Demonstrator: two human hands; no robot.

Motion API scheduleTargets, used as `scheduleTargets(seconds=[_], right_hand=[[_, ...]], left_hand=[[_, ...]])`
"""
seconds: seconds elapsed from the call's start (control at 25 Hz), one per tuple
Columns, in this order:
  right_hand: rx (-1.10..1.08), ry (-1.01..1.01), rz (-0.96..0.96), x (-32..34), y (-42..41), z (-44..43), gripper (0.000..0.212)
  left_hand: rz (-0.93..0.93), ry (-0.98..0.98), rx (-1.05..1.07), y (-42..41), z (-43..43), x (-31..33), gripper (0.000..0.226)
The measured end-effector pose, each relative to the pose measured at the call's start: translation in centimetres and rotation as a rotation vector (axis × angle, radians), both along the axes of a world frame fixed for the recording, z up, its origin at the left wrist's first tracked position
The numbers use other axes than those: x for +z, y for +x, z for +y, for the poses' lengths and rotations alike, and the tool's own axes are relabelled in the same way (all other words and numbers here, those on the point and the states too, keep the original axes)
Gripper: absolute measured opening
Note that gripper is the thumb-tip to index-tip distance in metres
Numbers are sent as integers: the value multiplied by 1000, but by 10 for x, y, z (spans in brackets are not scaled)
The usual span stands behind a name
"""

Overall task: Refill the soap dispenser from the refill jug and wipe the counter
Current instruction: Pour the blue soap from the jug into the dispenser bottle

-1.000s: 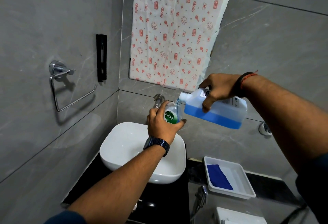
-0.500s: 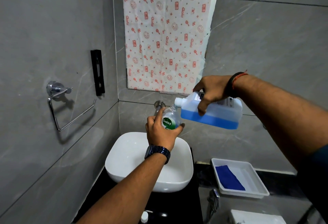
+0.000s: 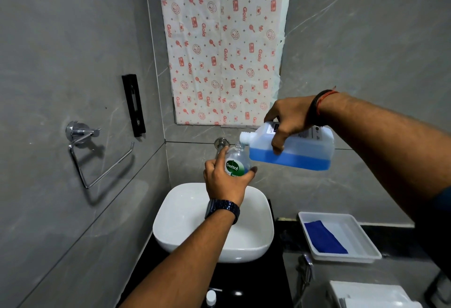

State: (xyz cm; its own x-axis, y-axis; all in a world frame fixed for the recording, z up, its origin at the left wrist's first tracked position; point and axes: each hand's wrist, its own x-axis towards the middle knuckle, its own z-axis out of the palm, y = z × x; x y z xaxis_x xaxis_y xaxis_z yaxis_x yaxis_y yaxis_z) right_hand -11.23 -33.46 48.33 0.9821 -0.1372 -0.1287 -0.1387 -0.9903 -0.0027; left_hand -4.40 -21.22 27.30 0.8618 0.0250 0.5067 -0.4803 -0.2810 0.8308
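My left hand (image 3: 225,183) grips a clear soap dispenser bottle (image 3: 236,162) with a green Dettol label, held upright above the white basin (image 3: 185,212). My right hand (image 3: 289,118) holds the translucent refill jug (image 3: 300,151) on its side, blue liquid pooled along its lower wall. The jug's open white spout sits just above and beside the bottle's open neck. A folded blue cloth (image 3: 324,237) lies in a white tray (image 3: 361,239) on the counter at the right.
A chrome wall tap (image 3: 219,143) sticks out behind the bottle. A towel ring (image 3: 97,158) and a black bracket (image 3: 133,105) hang on the left wall. The black counter (image 3: 283,237) holds a small white cap (image 3: 211,296) at the front. A hand sprayer (image 3: 306,266) hangs lower right.
The view has tilted upward, so basin and tray sit lower in frame. Both hands keep their grips, with the jug still tipped at the bottle's neck.
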Motion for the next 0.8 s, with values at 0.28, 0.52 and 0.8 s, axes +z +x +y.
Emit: scheduleTargets(seconds=[0.28,0.52,0.8], right_hand=[[14,-2,25,2,1,2,50],[20,-7,33,2,1,5,52],[27,6,36,-1,2,5,48]], left_hand=[[-5,-7,-1,-3,3,2,87],[-5,-2,7,-4,5,1,86],[-1,-30,20,-1,6,-4,88]])
